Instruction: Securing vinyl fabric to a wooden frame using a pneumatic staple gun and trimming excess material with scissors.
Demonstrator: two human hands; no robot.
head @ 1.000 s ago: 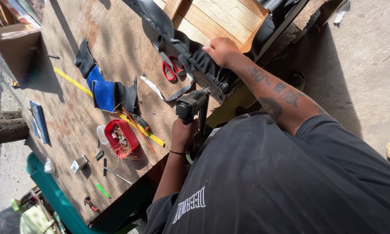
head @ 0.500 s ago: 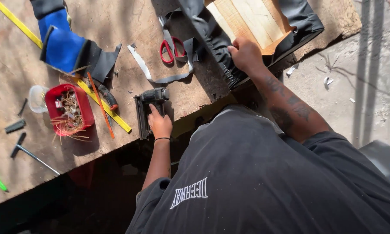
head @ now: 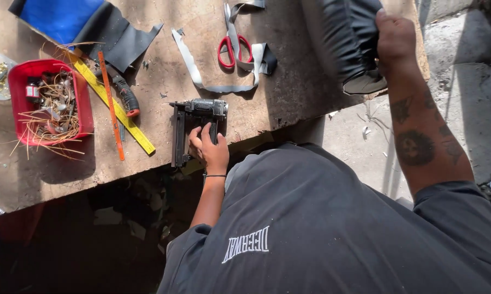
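A black pneumatic staple gun [head: 194, 117] lies flat on the worn wooden table [head: 289, 92] near its front edge. My left hand [head: 210, 149] is wrapped around its handle. At the top right, my right hand [head: 395, 38] grips the edge of a black vinyl-covered cushion piece [head: 343, 38] that overhangs the table's corner. Its upper part runs out of the frame.
Red-handled scissors [head: 232, 51] lie on a grey vinyl strip [head: 202, 81] behind the staple gun. To the left are a yellow ruler [head: 120, 117], an orange stick [head: 110, 103], a red-gripped tool [head: 125, 95], a red tray [head: 16, 71] of staples and scraps, and blue-black fabric [head: 71, 19]. Concrete ground lies to the right.
The view has swung round and closed in on the table. My left hand has brought the staple gun from the table edge to lie flat on the top. My right hand keeps hold of the black piece.
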